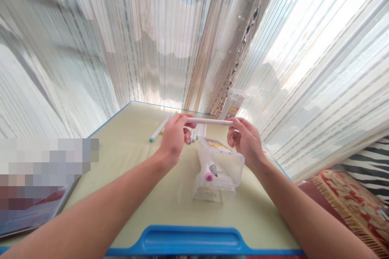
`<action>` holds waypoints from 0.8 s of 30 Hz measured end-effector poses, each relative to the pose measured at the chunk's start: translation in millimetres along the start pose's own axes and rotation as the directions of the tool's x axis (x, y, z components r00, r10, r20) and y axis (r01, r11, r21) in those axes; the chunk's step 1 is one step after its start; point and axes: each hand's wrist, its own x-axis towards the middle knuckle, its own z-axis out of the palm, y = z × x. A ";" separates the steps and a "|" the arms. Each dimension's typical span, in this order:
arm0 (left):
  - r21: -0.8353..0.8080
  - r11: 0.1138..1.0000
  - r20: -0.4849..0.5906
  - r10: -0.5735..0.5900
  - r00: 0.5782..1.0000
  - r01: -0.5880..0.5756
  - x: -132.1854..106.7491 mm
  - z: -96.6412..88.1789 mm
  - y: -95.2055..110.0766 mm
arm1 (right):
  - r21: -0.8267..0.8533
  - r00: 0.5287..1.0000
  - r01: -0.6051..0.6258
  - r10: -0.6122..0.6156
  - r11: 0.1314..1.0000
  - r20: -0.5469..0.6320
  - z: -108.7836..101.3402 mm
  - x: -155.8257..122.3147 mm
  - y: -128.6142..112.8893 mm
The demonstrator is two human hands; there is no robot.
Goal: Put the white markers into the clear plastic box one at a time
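Note:
A white marker (209, 121) is held level above the table, one end in each hand. My left hand (174, 137) pinches its left end, and my right hand (246, 139) pinches its right end; the fingers cover both tips. Below and between the hands lies a clear plastic case (219, 170), its open end toward me. Inside it sit a marker with a pink end (208, 177) and another pen with a grey, pointed tip (214, 170). Behind my left hand are several white markers, one with a teal end (158, 130), partly hidden.
The pale green table (121, 178) has a blue rim with a moulded blue tray (191, 238) at the near edge. Another clear case (233, 103) stands at the far edge, before sheer curtains (170, 28). A dark-edged flat object (39, 218) lies at the left, partly pixelated. Patterned fringed fabric (349, 198) is at the right.

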 end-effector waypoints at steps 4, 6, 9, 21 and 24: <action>-0.002 1.000 -0.009 0.000 1.000 0.000 1.4 -1.0 -1.8 | -0.001 1.000 0.001 -0.001 1.000 -0.015 0.1 1.7 0.7; -0.004 1.000 -0.010 -0.001 1.000 0.001 1.7 -1.2 -2.2 | -0.013 1.000 0.002 -0.003 1.000 -0.024 0.0 2.3 1.0; -0.001 1.000 -0.007 0.005 1.000 -0.005 2.0 -1.4 -2.8 | -0.026 1.000 -0.005 0.004 1.000 -0.031 -0.8 2.3 1.3; -0.003 1.000 -0.019 0.005 1.000 -0.005 1.4 -0.4 -2.8 | -0.003 0.999 -0.017 0.017 1.000 -0.035 -1.3 1.4 -1.2; 0.002 1.000 -0.021 0.007 1.000 -0.007 1.6 -0.2 -2.8 | 0.006 0.999 -0.023 0.024 1.000 -0.031 -0.9 1.0 -1.9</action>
